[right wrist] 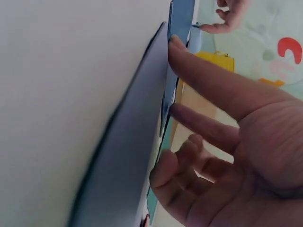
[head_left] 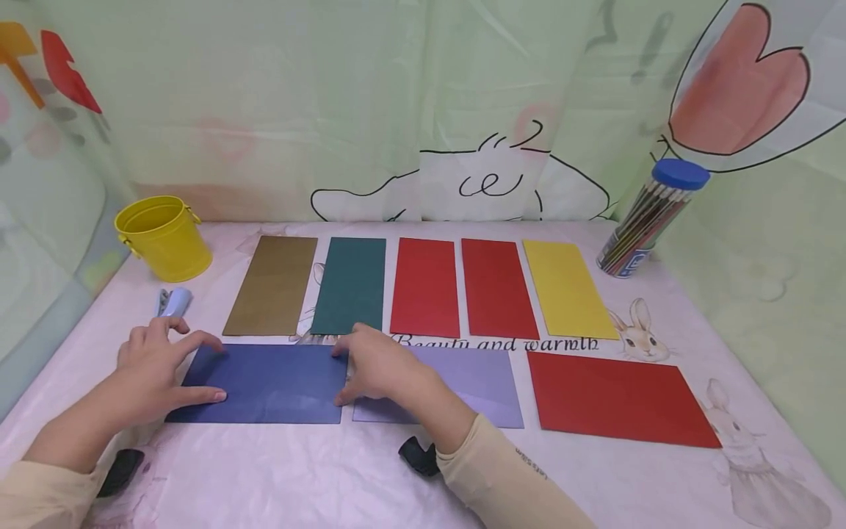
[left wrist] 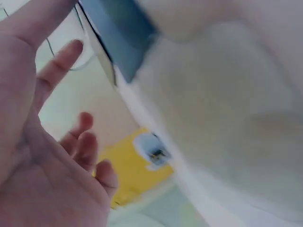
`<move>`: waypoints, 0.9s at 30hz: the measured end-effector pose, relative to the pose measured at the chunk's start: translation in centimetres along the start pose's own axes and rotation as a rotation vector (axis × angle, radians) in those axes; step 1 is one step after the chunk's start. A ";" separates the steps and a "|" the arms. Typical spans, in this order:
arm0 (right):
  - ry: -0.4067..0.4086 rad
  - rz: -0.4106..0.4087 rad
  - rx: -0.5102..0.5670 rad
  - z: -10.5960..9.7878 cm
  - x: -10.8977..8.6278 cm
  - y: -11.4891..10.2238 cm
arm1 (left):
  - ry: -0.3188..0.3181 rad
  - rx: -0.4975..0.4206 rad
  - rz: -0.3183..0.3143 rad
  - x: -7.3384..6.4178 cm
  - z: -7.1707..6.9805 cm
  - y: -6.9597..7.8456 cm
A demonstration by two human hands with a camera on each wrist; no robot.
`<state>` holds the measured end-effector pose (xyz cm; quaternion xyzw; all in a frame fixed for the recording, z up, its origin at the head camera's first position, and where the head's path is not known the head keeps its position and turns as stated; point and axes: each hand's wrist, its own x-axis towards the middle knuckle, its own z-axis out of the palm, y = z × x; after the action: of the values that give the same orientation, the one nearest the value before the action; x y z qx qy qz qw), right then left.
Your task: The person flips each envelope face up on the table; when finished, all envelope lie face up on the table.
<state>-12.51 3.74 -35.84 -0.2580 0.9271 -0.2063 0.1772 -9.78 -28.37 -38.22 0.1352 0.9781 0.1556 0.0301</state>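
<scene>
A dark blue paper sheet (head_left: 277,386) lies lengthwise at the front left of the table. My left hand (head_left: 148,371) is at its left end, thumb and index finger spread apart with their tips over the sheet. At the right end, the thumb and index fingertip of my right hand (head_left: 380,365) touch the sheet near its two corners. The right wrist view shows these fingers (right wrist: 208,71) nearly straight along the blue edge. Just beside it lies a lilac sheet (head_left: 472,382), partly hidden by my right hand and forearm. In the left wrist view the left fingers (left wrist: 61,64) are spread.
A red sheet (head_left: 621,397) lies front right. Behind stands a row of brown (head_left: 272,286), green (head_left: 350,286), two red and yellow (head_left: 570,286) sheets. A yellow bucket (head_left: 165,242) and light blue clip-like object (head_left: 173,301) are left; a pencil tube (head_left: 651,220) leans back right.
</scene>
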 end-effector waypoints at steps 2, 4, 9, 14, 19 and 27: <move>0.002 -0.014 -0.030 -0.1 -0.1 0.2 | 0.020 0.023 0.004 0.3 0.0 0.7; -0.014 -0.012 -0.004 -0.2 -0.2 0.5 | 0.010 0.019 0.027 0.6 0.0 1.2; -0.056 -0.023 0.060 -0.3 -0.2 0.7 | -0.014 0.051 0.075 0.5 -0.2 1.8; -0.126 -0.070 0.138 -1.1 -0.7 1.6 | -0.028 0.056 0.172 0.7 -0.6 3.7; -0.176 -0.074 0.136 -3.5 -3.1 4.5 | 0.023 -0.020 0.309 2.0 -0.1 7.2; -0.128 -0.039 0.136 -9.0 -11.6 13.3 | 0.061 -0.173 0.530 7.0 2.6 17.3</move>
<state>-12.46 23.17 -31.86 -0.2761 0.8925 -0.2550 0.2493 -11.80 -9.87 -35.44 0.3783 0.8921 0.2452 -0.0297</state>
